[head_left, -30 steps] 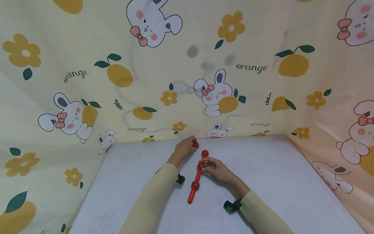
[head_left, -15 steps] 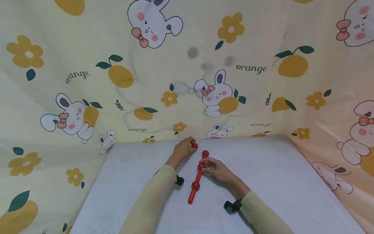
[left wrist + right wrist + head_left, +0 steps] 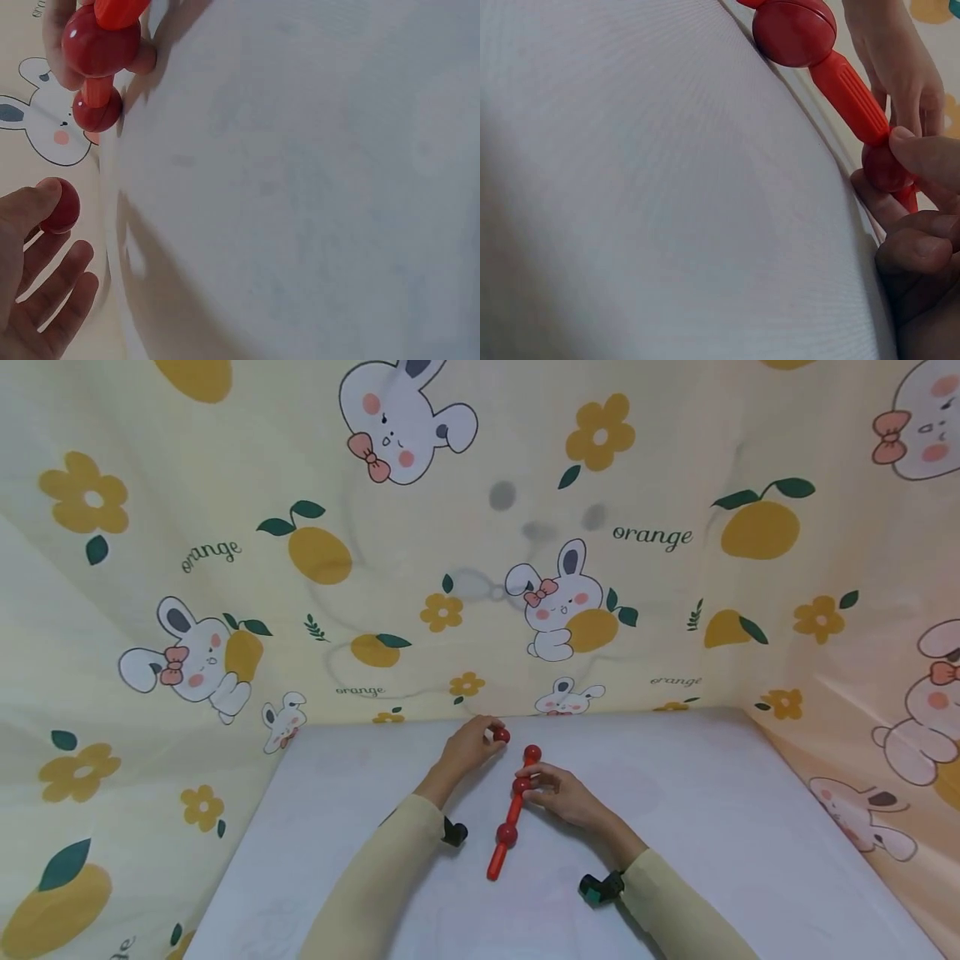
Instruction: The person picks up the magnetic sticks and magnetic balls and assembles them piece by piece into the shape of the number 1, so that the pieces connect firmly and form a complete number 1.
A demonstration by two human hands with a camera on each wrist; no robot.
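A chain of orange-red rods and dark red balls (image 3: 507, 835) slants across the middle of the white table. My right hand (image 3: 566, 797) grips it at its middle ball, thumb on one side and fingers on the other, as the right wrist view shows at the ball (image 3: 886, 166). Farther back and to the left, my left hand (image 3: 467, 748) pinches a separate red ball (image 3: 64, 206) between thumb and index finger, the other fingers spread. That loose ball is a short way left of the chain's far end ball (image 3: 532, 752).
The white tabletop (image 3: 660, 827) reaches back to a cream cloth backdrop (image 3: 480, 527) printed with rabbits, oranges and flowers. Its side walls stand left and right of the table. Dark wrist cameras (image 3: 600, 888) are strapped to both wrists.
The left hand with its ball has drawn back slightly toward me. The right hand and the chain stay in place, while the whole head view shifts a little.
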